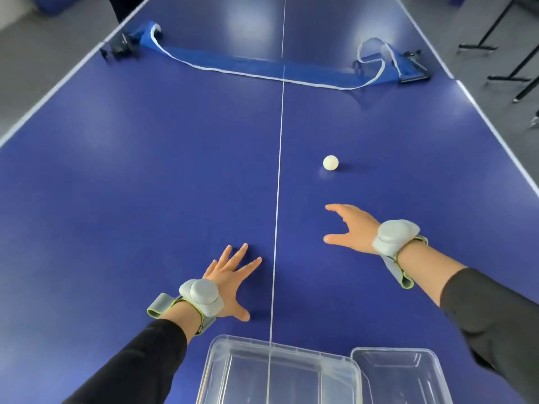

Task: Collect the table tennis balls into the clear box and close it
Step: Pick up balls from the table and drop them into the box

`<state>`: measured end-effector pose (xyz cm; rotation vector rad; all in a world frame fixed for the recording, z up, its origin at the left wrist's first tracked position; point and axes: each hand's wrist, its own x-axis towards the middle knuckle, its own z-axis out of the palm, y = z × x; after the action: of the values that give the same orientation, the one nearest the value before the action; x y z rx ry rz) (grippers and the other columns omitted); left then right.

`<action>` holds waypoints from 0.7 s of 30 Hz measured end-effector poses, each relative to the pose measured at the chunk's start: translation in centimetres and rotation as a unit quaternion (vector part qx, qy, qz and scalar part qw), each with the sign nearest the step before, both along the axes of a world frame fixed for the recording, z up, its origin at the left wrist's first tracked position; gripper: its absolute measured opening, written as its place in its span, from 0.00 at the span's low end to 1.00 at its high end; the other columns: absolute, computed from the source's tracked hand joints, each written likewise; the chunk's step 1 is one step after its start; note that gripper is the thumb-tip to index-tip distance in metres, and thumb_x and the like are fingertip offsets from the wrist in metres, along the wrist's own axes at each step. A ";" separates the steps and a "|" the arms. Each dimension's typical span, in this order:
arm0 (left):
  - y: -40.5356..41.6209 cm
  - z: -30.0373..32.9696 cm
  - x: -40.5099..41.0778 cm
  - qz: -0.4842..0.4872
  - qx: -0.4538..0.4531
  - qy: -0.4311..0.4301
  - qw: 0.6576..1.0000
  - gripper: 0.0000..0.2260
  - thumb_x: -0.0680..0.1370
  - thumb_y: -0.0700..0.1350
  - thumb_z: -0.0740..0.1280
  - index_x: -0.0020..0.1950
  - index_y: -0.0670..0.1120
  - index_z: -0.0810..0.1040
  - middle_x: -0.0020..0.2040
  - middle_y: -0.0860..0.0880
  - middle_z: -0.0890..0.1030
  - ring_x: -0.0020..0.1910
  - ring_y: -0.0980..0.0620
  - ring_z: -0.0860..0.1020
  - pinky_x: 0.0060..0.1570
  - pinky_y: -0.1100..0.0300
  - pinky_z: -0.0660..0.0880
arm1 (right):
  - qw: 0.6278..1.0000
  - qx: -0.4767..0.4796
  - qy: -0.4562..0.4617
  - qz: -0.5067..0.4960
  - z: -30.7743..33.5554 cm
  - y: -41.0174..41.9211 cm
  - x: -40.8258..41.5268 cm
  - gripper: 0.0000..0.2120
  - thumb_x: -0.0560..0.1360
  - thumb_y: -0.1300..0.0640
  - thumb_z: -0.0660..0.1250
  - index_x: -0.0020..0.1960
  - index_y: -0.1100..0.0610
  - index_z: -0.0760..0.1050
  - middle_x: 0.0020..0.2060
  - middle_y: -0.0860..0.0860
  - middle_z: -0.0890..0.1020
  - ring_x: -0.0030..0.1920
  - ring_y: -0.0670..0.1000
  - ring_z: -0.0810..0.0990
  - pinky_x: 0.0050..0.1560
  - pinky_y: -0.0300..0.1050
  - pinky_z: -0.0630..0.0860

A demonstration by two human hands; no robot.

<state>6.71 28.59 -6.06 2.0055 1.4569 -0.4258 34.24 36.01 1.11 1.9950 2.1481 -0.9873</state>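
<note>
One white table tennis ball (330, 163) lies on the blue table (145, 170), just right of the white centre line. My right hand (348, 228) hovers a short way in front of the ball, fingers spread and straight, holding nothing. My left hand (230, 282) is left of the centre line with fingers splayed over the table surface, holding nothing. The clear box (280, 371) stands at the near edge with no ball visible inside. Its clear lid (399, 374) lies beside it on the right.
A collapsed blue net (262, 68) with its clamps lies across the middle of the table. Grey floor borders both table sides. Black metal legs (513, 62) of other furniture stand at the far right.
</note>
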 end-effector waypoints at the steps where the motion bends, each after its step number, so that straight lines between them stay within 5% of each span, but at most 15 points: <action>1: 0.3 -0.2 0.1 -0.001 -0.001 0.006 1.000 0.49 0.65 0.56 0.74 0.75 0.61 0.42 0.77 0.54 0.34 0.76 0.45 0.33 0.75 0.45 0.43 | 1.000 0.014 -0.018 -0.010 -0.4 1.8 0.4 0.36 0.72 0.50 0.69 0.75 0.51 0.55 0.74 0.52 0.59 0.73 0.53 0.62 0.70 0.48 0.63; 11: 1.5 -1.4 0.6 0.045 -0.049 -0.006 0.998 0.52 0.62 0.52 0.76 0.73 0.66 0.41 0.75 0.61 0.34 0.76 0.45 0.34 0.75 0.44 0.51 | 0.985 0.025 -0.165 -0.036 -4.1 15.7 0.2 0.40 0.73 0.50 0.66 0.76 0.43 0.44 0.77 0.53 0.41 0.73 0.62 0.62 0.69 0.55 0.66; 16: 1.9 -2.4 0.3 0.069 -0.059 -0.021 0.996 0.48 0.64 0.56 0.74 0.70 0.71 0.41 0.74 0.66 0.34 0.76 0.43 0.36 0.71 0.45 0.64 | 0.988 0.010 -0.146 -0.054 -6.4 19.1 -0.7 0.32 0.77 0.54 0.60 0.76 0.47 0.47 0.77 0.53 0.46 0.76 0.57 0.53 0.73 0.49 0.58; 21: 1.7 -2.5 0.3 0.072 -0.053 -0.037 0.995 0.49 0.64 0.55 0.74 0.70 0.70 0.42 0.75 0.64 0.35 0.76 0.47 0.34 0.74 0.45 0.57 | 0.976 0.060 -0.202 -0.048 -6.9 19.8 -0.8 0.26 0.77 0.59 0.59 0.74 0.55 0.58 0.72 0.58 0.61 0.67 0.61 0.69 0.67 0.49 0.66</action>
<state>6.99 30.34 -8.56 1.8016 1.4884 -0.3555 33.40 55.80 -5.80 2.1414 1.9423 -0.4135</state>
